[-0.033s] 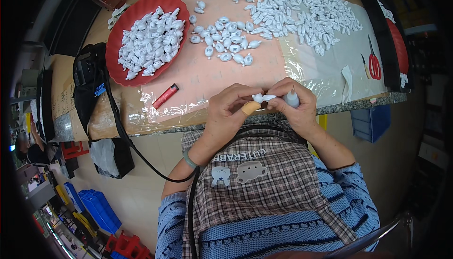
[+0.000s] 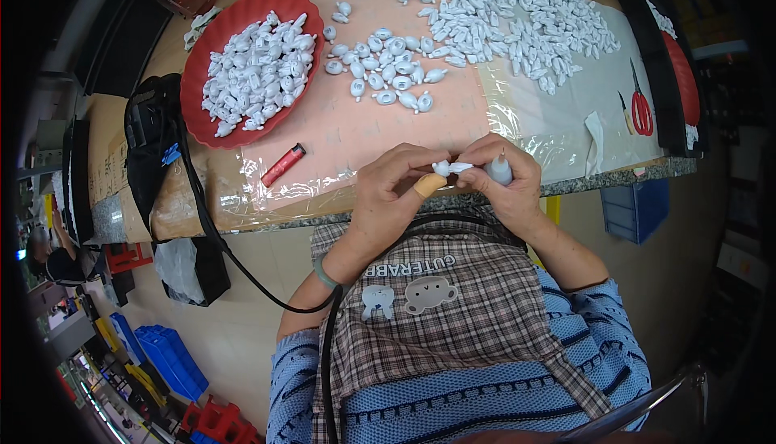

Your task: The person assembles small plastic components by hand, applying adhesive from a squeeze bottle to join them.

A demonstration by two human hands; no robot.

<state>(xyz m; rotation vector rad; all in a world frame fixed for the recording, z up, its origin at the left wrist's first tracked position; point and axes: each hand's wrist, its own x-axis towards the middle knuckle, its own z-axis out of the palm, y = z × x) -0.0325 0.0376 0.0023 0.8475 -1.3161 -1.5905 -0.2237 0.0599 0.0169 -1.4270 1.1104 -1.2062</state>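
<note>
Over the table's front edge, my left hand (image 2: pixel 386 197) pinches a small rounded white figure part (image 2: pixel 440 168) between thumb and fingers. A tan finger cot (image 2: pixel 429 185) covers that thumb. My right hand (image 2: pixel 521 193) is closed, its thumb and forefinger gripping a slender white part (image 2: pixel 460 167) against the rounded one; whether the two are joined I cannot make out. Tucked in the same hand is a small translucent needle-tip bottle (image 2: pixel 500 171), tip upward. Beyond my hands lie loose white egg-shaped parts (image 2: pixel 386 60) and a large pile of slender white parts (image 2: pixel 517 23).
A scalloped red tray (image 2: pixel 194 96) heaped with white parts stands at the left. Near it lie a red marker-like tube (image 2: pixel 284 165) and a black bag (image 2: pixel 149 128) with a cable (image 2: pixel 212 230). Red-handled scissors (image 2: pixel 641 112) and a white strip (image 2: pixel 595 143) rest at the right.
</note>
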